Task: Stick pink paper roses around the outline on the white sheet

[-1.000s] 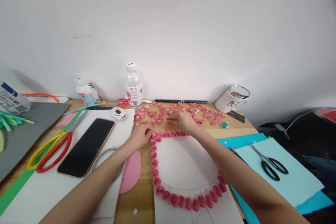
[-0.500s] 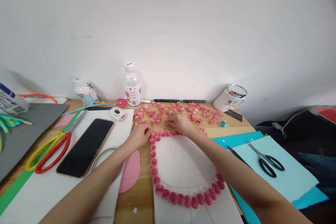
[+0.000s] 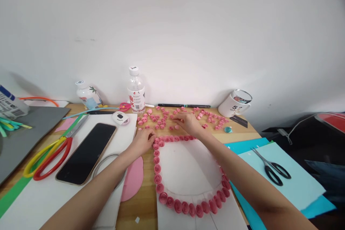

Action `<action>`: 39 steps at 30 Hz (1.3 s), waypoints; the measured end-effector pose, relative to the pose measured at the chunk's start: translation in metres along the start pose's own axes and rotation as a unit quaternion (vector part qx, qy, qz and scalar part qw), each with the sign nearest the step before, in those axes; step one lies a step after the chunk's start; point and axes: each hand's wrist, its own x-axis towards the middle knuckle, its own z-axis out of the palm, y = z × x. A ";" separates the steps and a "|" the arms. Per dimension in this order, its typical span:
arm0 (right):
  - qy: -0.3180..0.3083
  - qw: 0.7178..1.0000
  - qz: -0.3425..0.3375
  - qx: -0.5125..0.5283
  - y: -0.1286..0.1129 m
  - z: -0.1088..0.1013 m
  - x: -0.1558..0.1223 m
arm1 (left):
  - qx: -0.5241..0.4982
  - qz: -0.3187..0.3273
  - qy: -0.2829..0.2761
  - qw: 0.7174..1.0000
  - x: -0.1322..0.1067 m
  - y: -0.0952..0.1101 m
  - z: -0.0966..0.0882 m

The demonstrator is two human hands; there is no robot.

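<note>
Rolled pink paper roses (image 3: 178, 206) form a rounded outline on a white sheet (image 3: 188, 167). By its upper left corner rests my left hand (image 3: 143, 140), fingers curled together and close to the corner roses; whatever is between the fingertips is hidden. My right hand (image 3: 188, 123) reaches over the top row into a scatter of smaller loose pink paper roses (image 3: 161, 122). Its fingers are stretched out, with the tips right beside a loose rose, and no rose shows clearly gripped. My right forearm covers part of the outline's right side.
Left of the sheet lie a phone (image 3: 86, 153), red-and-yellow scissors (image 3: 52, 154) and a pink paper piece (image 3: 134, 179). A water bottle (image 3: 136, 93) and a mug (image 3: 234, 103) stand near the wall. Black-handled scissors (image 3: 273, 170) rest on light blue paper (image 3: 299, 187).
My right hand has shifted slightly away from me among the loose roses, and two of them now show below its fingertips. My left hand stays at the corner. The view has tilted slightly.
</note>
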 end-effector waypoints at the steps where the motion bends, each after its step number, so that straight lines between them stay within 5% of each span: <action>1: 0.009 1.000 0.018 -0.006 0.003 -0.004 0.003 | 0.001 0.001 0.003 1.000 0.000 -0.001 0.000; 10: 0.072 0.982 0.164 -0.063 0.038 -0.034 0.009 | 0.002 0.016 0.009 1.000 0.002 -0.007 0.002; 19: 0.047 0.982 0.153 -0.095 0.059 -0.054 0.020 | -0.033 0.016 0.012 0.999 0.002 -0.006 0.004; 39: -0.084 0.984 0.073 -0.141 0.052 -0.016 0.052 | -0.038 0.012 0.002 0.999 0.003 -0.006 0.004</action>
